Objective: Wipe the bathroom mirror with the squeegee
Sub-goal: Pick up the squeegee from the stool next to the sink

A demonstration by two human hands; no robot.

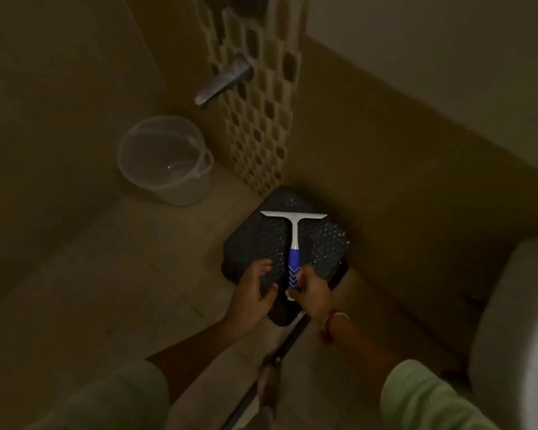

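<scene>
I want my right hand [308, 287], fingers curled loosely at the blue grip but not yet clamped, to close fully round the squeegee [293, 240] lying along the stool's [255, 240] middle, while my left hand [255, 290], spread flat, steadies its near edge.

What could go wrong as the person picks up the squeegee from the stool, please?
1. The right hand touches only the very end of the squeegee handle; lifted that way, the wide blade end could tip and drop.
2. The left hand leans on the stool edge, which could tilt it.
3. The room is dim, so the floor's condition is hard to judge.
</scene>
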